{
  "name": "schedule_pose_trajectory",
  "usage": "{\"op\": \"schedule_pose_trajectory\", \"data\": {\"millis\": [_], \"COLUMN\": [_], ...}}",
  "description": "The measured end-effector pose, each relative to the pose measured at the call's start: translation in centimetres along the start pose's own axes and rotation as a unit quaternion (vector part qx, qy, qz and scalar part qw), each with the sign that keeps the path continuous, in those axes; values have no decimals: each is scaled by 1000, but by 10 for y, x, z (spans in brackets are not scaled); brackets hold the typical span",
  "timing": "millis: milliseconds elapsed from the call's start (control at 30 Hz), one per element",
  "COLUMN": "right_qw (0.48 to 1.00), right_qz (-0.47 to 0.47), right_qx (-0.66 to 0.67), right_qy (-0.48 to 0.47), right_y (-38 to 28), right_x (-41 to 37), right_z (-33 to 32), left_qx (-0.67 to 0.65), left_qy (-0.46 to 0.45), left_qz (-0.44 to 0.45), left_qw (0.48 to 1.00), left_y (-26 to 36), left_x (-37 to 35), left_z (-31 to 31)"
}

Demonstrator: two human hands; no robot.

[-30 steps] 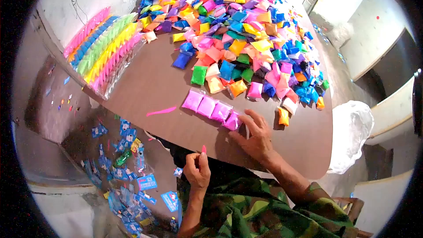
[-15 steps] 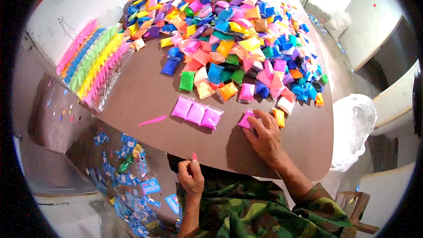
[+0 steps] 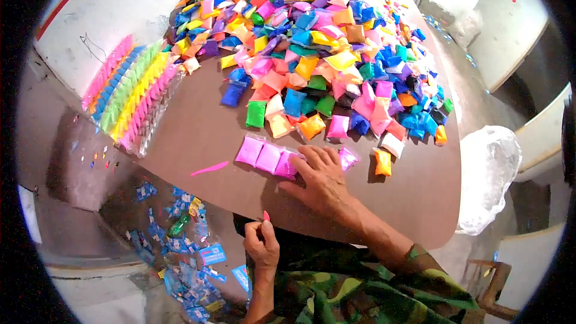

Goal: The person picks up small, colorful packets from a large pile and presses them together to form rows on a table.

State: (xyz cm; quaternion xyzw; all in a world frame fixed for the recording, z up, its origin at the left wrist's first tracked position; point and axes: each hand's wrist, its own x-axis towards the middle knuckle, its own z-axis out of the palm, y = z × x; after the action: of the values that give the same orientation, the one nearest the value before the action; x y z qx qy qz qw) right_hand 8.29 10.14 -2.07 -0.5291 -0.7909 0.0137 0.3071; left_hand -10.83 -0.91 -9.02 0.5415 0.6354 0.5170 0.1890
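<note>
My left hand (image 3: 262,245) is closed in front of the table's near edge, pinching a small pink piece (image 3: 266,216) that sticks up from the fingertips. My right hand (image 3: 321,180) lies over the table with its fingers spread. Its fingertips are at the right end of a joined row of pink packets (image 3: 267,157). Just right of those fingers sits a single pink packet (image 3: 347,158), partly covered by the hand. A thin pink strip (image 3: 209,168) lies to the left of the row. An orange packet (image 3: 382,162) is farther right.
A large heap of colourful packets (image 3: 306,66) covers the back of the brown table (image 3: 198,126). Long strips of coloured packets (image 3: 129,96) lie at the left edge. Blue wrappers (image 3: 180,276) litter the floor at lower left. A clear plastic bag (image 3: 489,174) is at the right.
My right hand has moved left from the single pink packet to the right end of the pink row, and its fingers have spread. My left hand keeps its pinch. The view has shifted slightly.
</note>
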Motion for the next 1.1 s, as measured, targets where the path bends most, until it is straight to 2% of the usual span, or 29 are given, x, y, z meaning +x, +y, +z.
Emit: {"op": "schedule_pose_trajectory", "data": {"millis": [100, 367, 567, 600, 667, 700, 733, 800, 867, 900, 967, 1033, 1100], "right_qw": [999, 996, 998, 989, 940, 886, 816, 649, 546, 489, 483, 460, 479], "right_qz": [21, 32, 2, 49, 143, 204, 260, 343, 373, 384, 378, 385, 375], "right_qx": [6, 8, 49, 138, 311, 417, 516, 678, 750, 782, 789, 799, 793], "right_qy": [-44, -80, 36, 30, 18, -2, -22, -24, -24, -25, -41, -38, -41], "right_y": [0, 8, 9, 9, 9, 13, 18, 23, 23, 23, 27, 23, 25], "right_x": [7, -15, -21, -22, -28, -30, -33, -39, -43, -45, -50, -47, -51], "right_z": [8, -13, -30, -33, -39, -40, -40, -37, -38, -38, -30, -32, -31], "left_qx": [-24, -22, -5, 1, -6, -20, -34, -17, 12, 7, -2, -5, -7], "left_qy": [-34, -18, -4, 1, -2, -9, -17, -12, 3, -14, -49, -48, -47], "left_qz": [-76, -41, 0, 6, -12, -36, -59, -40, -9, -38, -98, -94, -90], "left_qw": [996, 999, 1000, 1000, 1000, 999, 998, 999, 1000, 999, 994, 994, 995], "left_y": [-7, -10, -7, -5, -2, -1, -2, -3, -11, -9, -3, -1, 1], "left_x": [-4, -4, -2, -1, -1, -2, -2, -2, -4, -4, -5, -5, -4], "left_z": [-3, -1, 0, 0, 1, 0, 0, 1, 2, 1, -5, -5, -4]}}
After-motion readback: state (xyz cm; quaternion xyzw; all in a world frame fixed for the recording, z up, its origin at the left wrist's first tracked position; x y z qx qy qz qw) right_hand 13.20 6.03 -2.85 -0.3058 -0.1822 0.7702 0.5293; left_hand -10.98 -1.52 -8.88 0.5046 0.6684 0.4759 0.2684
